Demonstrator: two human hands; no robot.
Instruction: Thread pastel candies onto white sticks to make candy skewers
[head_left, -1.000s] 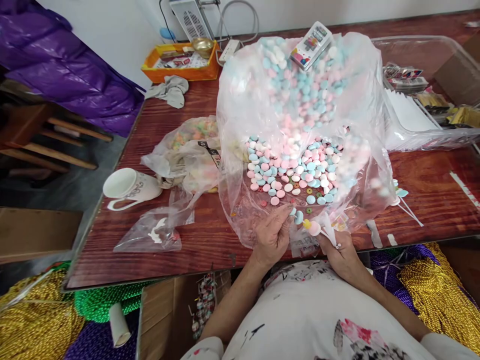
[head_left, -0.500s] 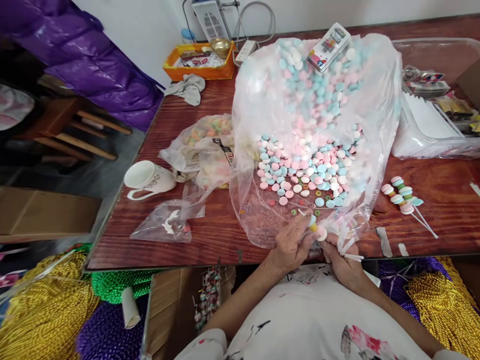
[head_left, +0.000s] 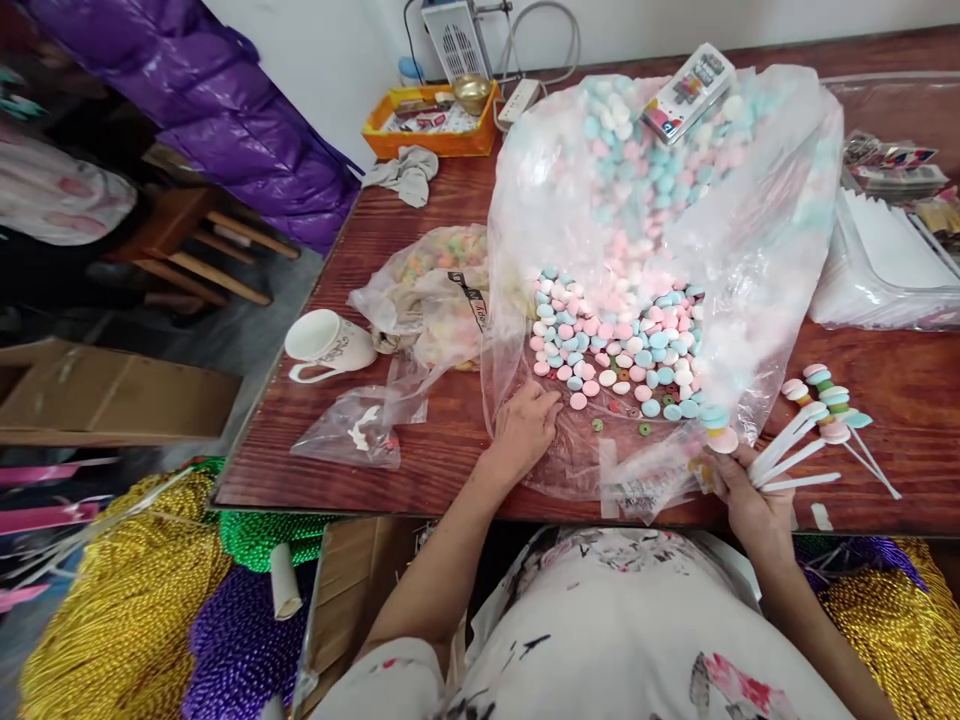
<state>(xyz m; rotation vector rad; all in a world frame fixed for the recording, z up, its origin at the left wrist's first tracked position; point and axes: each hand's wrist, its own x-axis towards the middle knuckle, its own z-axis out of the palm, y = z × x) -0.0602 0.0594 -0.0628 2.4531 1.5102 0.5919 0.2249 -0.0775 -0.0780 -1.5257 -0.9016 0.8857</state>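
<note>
My right hand (head_left: 754, 495), at the table's front edge, is closed round several white sticks (head_left: 787, 445) and a short stack of pastel candies (head_left: 718, 430), blue above yellow and pink. My left hand (head_left: 525, 425) reaches onto the clear plastic bag (head_left: 757, 210), beside the loose pink, white and blue candies (head_left: 615, 340). Its fingertips are at the candies' lower left; whether they pinch something is too small to tell. Small green and red rings (head_left: 645, 429) lie near the bag's mouth. Right of my right hand rest finished-looking candy stacks on sticks (head_left: 836, 400).
A white mug (head_left: 328, 345), a small plastic bag (head_left: 352, 428) and a bag of coloured pieces (head_left: 439, 290) stand to the left. An orange tray (head_left: 431, 140) is at the back. A clear container (head_left: 885, 290) sits at the right. A boxed pack (head_left: 690, 92) lies on the big bag.
My hands have parted. The left moved away from the candy stack, up and left to the loose candies. The right moved right with the stack and sticks. The view shifted slightly.
</note>
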